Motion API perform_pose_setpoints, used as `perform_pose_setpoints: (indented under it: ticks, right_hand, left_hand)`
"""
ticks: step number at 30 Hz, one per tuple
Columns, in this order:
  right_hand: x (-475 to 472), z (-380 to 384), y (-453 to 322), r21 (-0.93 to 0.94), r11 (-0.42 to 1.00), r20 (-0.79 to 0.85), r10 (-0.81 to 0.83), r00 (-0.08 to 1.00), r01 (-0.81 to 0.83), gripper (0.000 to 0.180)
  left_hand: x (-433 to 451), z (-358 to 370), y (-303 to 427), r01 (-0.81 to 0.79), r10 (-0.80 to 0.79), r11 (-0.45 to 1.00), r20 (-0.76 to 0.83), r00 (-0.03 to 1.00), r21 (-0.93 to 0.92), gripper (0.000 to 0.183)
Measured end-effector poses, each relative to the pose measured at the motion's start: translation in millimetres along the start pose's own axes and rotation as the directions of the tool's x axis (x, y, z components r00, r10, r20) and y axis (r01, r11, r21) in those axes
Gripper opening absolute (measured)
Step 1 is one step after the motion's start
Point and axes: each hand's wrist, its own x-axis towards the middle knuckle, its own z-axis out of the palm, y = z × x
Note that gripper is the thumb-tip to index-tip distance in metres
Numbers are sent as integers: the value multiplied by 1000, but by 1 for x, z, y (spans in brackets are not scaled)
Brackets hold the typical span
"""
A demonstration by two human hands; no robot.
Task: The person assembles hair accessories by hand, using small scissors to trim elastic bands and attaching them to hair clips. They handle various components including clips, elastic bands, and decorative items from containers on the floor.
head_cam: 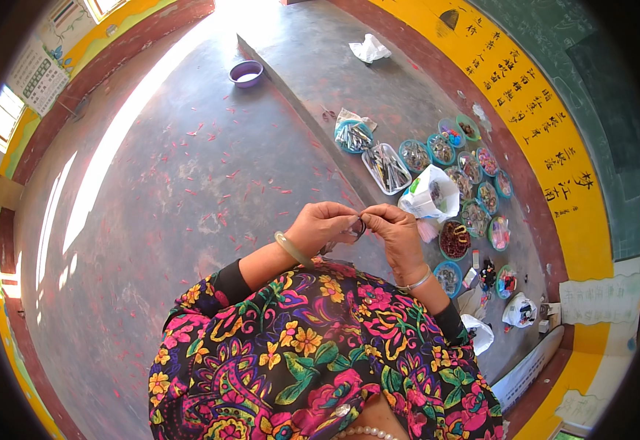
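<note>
My left hand point(328, 223), with a pale bangle at its wrist, is before my chest, thumb and fingers pinched together. It meets my right hand point(391, 225), whose wrist carries a thin silver-coloured bangle. Between the fingertips of both hands is a small dark loop point(361, 230), thin like a cord or band; its exact kind is unclear. The left palm and whatever lies behind those fingers are partly hidden. Just right of my hands stands an open white plastic bag point(432, 192) with things in it, and a pale pink bundle point(427, 230) lies below the bag.
Round baskets of small items, one of them blue point(448, 279), crowd the floor at right. A white tray point(387, 169) holds pen-like pieces beside a teal basket point(353, 136). Farther off are a purple basin point(245, 73) and a crumpled white bag point(370, 49). Red scraps dot the floor.
</note>
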Motion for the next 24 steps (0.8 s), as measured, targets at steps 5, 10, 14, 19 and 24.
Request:
perform_pose_setpoints:
  ticks: [5, 10, 14, 19, 24]
  right_hand:
    - [0, -2, 5, -83, 995, 5, -60, 998, 60, 9]
    - [2, -1, 7, -119, 989, -2, -90, 996, 89, 9]
    - [3, -1, 6, -75, 995, -4, -65, 998, 65, 13]
    - [4, -3, 6, -75, 988, 73, -131, 989, 136, 15]
    - [3, -7, 10, -119, 965, 151, -216, 965, 235, 15]
  left_hand:
    - [1, 3, 2, 43, -47, 997, -59, 997, -70, 19]
    - [3, 1, 2, 84, -94, 982, -49, 994, -172, 19]
    - [3, 0, 3, 114, -125, 980, -60, 990, -165, 20]
    - [2, -2, 4, 156, -168, 953, -28, 985, -259, 19]
    - [-3, -3, 9, 232, -225, 912, 62, 972, -339, 21]
